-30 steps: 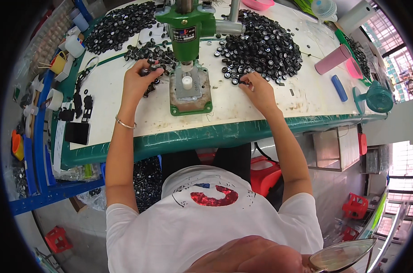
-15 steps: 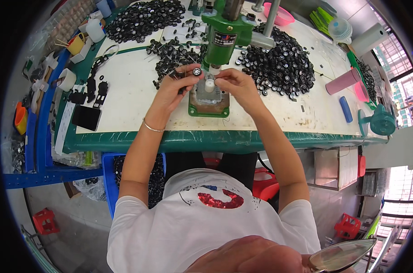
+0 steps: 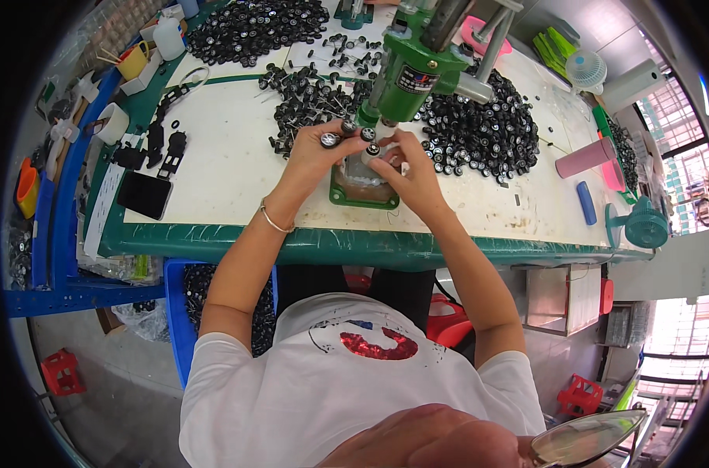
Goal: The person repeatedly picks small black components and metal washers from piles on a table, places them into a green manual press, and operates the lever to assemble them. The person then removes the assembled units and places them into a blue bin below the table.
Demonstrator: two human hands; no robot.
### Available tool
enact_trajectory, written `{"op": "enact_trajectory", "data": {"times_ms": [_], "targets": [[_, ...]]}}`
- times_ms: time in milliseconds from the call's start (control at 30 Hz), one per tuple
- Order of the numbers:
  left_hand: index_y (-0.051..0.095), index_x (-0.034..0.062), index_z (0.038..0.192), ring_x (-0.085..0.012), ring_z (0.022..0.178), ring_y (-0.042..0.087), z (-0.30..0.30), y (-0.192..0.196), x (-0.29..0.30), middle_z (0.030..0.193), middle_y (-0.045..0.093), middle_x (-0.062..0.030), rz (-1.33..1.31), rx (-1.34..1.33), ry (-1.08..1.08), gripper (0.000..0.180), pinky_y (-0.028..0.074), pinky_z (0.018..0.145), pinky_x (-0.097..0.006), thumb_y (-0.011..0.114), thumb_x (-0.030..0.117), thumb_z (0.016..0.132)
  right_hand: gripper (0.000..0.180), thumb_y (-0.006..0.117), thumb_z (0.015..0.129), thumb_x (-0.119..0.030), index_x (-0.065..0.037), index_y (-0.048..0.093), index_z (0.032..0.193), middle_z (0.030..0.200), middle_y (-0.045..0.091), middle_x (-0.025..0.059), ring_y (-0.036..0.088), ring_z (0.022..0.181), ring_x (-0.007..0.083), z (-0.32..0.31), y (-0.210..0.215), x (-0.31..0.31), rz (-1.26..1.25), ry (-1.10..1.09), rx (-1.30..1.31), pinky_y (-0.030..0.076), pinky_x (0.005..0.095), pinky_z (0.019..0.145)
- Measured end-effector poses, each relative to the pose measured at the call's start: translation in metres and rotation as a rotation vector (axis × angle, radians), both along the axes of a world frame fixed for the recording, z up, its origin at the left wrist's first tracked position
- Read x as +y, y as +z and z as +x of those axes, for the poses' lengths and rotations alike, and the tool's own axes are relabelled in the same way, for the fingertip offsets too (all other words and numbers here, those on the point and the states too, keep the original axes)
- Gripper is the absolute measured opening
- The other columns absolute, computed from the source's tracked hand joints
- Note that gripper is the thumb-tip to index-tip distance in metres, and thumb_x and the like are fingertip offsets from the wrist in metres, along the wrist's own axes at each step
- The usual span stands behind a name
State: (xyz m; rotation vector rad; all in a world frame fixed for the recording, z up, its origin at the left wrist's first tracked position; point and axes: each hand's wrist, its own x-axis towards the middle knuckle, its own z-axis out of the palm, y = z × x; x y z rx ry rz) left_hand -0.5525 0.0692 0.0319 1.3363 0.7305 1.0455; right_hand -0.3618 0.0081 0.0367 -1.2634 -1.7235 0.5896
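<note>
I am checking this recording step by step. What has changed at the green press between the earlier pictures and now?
Both hands moved inward from the wheel piles to the green press. The left hand, earlier at the left pile, now holds small black wheels beside the press base; the right hand, earlier at the right pile, now sets a wheel under the press head. The press, piles and black phone stayed on the table.

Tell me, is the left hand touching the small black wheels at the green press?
Touching. The head view shows the left hand pinching small black wheels beside the green press.
</note>
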Motion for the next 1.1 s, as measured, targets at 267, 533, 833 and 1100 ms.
{"op": "enact_trajectory", "data": {"times_ms": [267, 533, 833, 1100], "targets": [[0.068, -0.0007, 0.081, -0.0052, 0.069, 0.05, 0.022, 0.003, 0.003, 0.076, 0.06, 0.0022, 0.233, 0.02, 0.02, 0.014, 0.041, 0.068, -0.022, 0.077, 0.009, 0.075, 0.032, 0.059, 0.093, -0.017, -0.002, 0.059, 0.121, 0.094, 0.064, 0.0028, 0.06, 0.075, 0.0085, 0.073, 0.058, 0.013, -0.021, -0.238, 0.246, 0.048, 0.022, 0.067], [0.069, 0.001, 0.082, -0.0058, 0.075, 0.052, 0.02, 0.0, 0.008, 0.08, 0.064, 0.0023, 0.094, 0.02, 0.005, 0.011, 0.041, 0.075, -0.024, 0.076, 0.007, 0.076, 0.028, 0.046, 0.098, -0.026, -0.004, 0.062, 0.095, 0.086, 0.064, 0.0054, 0.053, 0.07, 0.013, 0.035, 0.198, 0.068, 0.123, -0.084, 0.725, 0.043, 0.0269, 0.067], [0.068, 0.0012, 0.079, -0.0062, 0.071, 0.05, 0.028, -0.007, 0.012, 0.076, 0.062, 0.0033, 0.168, -0.084, -0.019, 0.014, 0.041, 0.069, -0.024, 0.078, 0.01, 0.074, 0.018, 0.059, 0.095, -0.024, -0.012, 0.052, 0.084, 0.062, 0.041, -0.0062, 0.036, 0.049, 0.0025, 0.067, 0.226, 0.139, 0.178, 0.264, 0.874, 0.028, 0.0155, 0.042], [0.067, -0.0014, 0.077, -0.0074, 0.071, 0.051, 0.029, -0.012, 0.013, 0.077, 0.062, 0.0017, 0.174, -0.086, -0.015, 0.015, 0.041, 0.07, -0.025, 0.078, 0.008, 0.074, 0.026, 0.061, 0.091, -0.028, -0.016, 0.047, 0.073, 0.054, 0.03, -0.0101, 0.021, 0.039, 0.0009, 0.016, 0.235, 0.066, 0.495, -0.107, 0.757, 0.014, 0.0201, 0.034]]}}
